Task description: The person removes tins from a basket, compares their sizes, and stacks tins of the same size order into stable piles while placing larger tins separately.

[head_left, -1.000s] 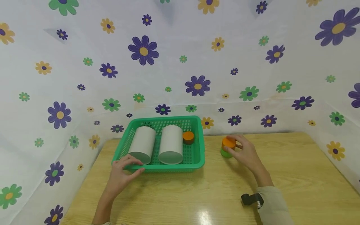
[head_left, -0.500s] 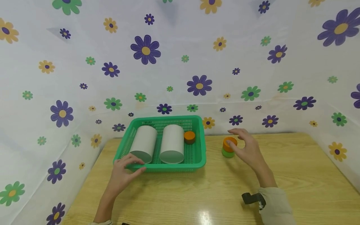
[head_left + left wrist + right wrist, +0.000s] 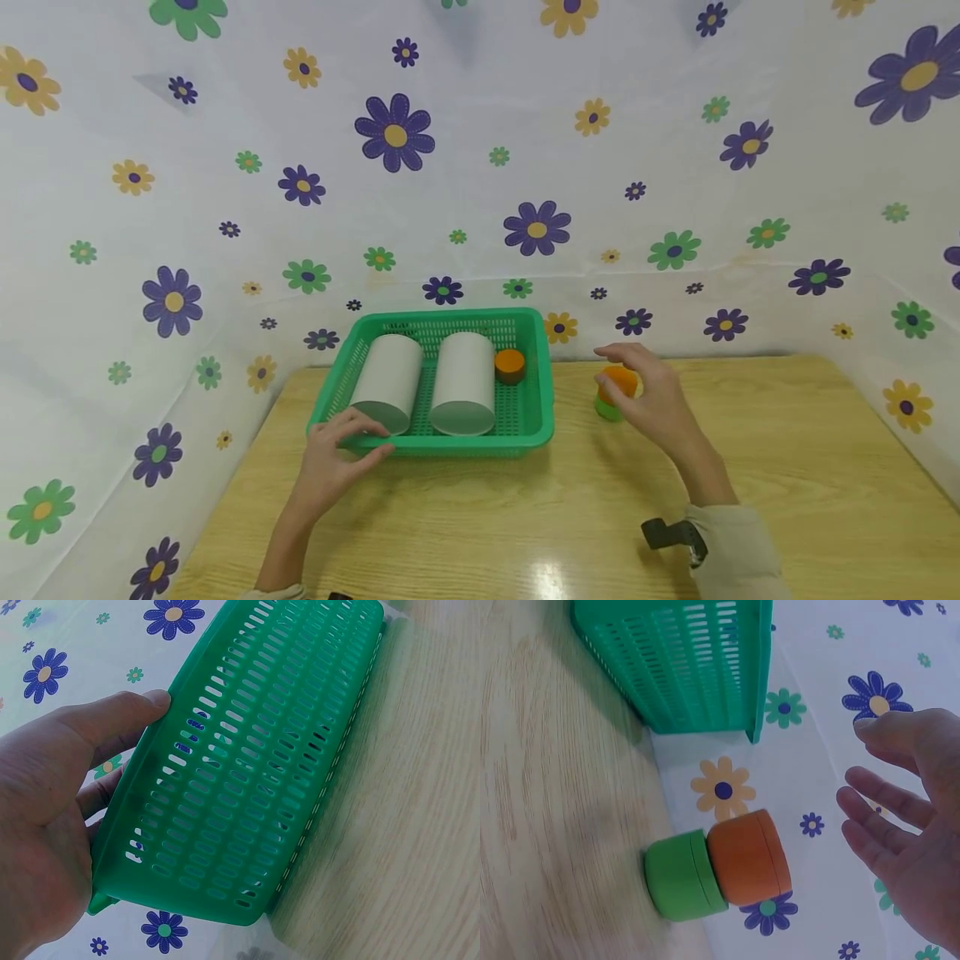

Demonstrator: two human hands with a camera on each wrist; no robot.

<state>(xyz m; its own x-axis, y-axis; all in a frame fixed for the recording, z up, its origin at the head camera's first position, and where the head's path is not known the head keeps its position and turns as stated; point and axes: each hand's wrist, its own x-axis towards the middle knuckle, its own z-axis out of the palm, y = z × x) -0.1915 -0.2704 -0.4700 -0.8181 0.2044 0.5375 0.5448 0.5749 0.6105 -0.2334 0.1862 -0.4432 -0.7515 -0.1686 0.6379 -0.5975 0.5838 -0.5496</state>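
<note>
My left hand (image 3: 333, 467) grips the near left rim of a green plastic basket (image 3: 546, 408), thumb on the outer side and fingers over the rim. At the table's back right, a small orange round container (image 3: 746, 859) stands stacked on a similar green one (image 3: 681, 879). My right hand (image 3: 660, 408) hovers just beside and above this stack, fingers spread and holding nothing. The right wrist view shows a gap between its fingers (image 3: 889, 799) and the orange container. Inside the basket lie two white cylinders (image 3: 388, 375) (image 3: 463, 375), with another small orange round piece (image 3: 510, 365) to their right.
The wooden table (image 3: 480, 525) runs back to a white flower-print cloth (image 3: 465, 192) behind and at both sides. A dark strap device (image 3: 667, 535) sits at my right sleeve (image 3: 738, 550). The stack stands right of the basket.
My right hand has let go of the orange container; its fingers have spread and drawn up from it. The left hand stays on the basket rim. The whole head view has shifted slightly.
</note>
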